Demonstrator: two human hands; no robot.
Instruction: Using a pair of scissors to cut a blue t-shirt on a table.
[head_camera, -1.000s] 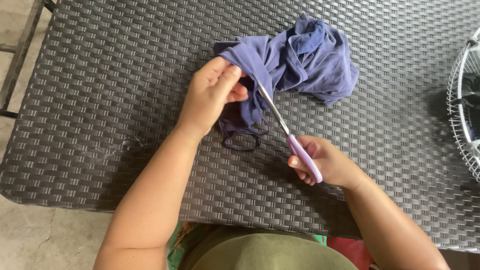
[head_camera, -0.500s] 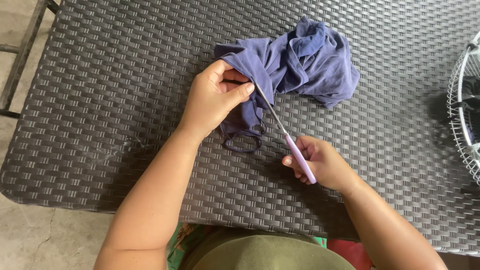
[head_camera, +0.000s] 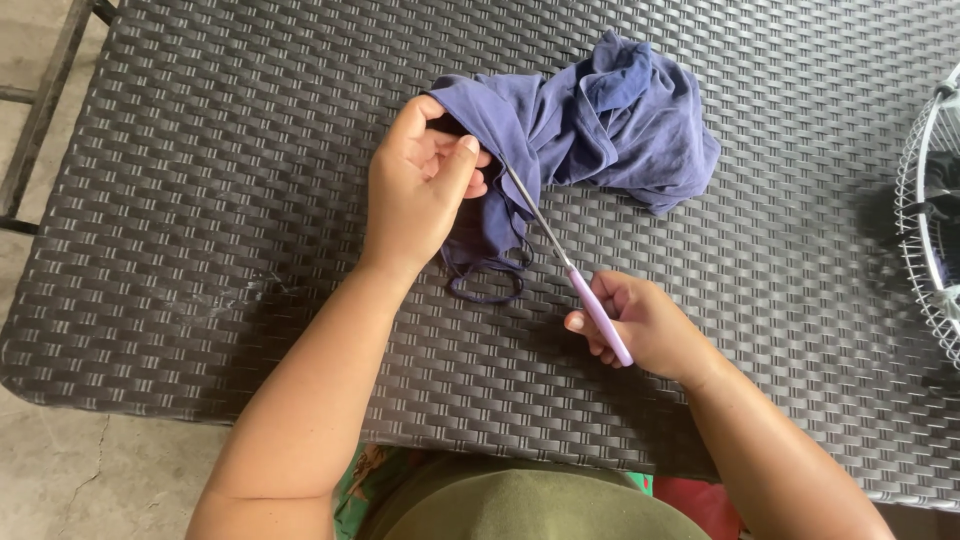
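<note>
Blue cloth (head_camera: 600, 125) bunched on woven table (head_camera: 200, 150), far-centre. Left hand (head_camera: 420, 190) pinches cloth's left edge, fingers closed on fold. Right hand (head_camera: 640, 325), just below cloth, curled round purple-handled tool (head_camera: 565, 260); metal tip meets cloth beside left thumb. Wire fan guard (head_camera: 930, 220) well right of cloth.

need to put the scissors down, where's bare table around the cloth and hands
Bare weave left of the left hand out to the table edge, and between the right hand and the wire fan guard. Crowded in the middle around the blue cloth and scissors.
</note>
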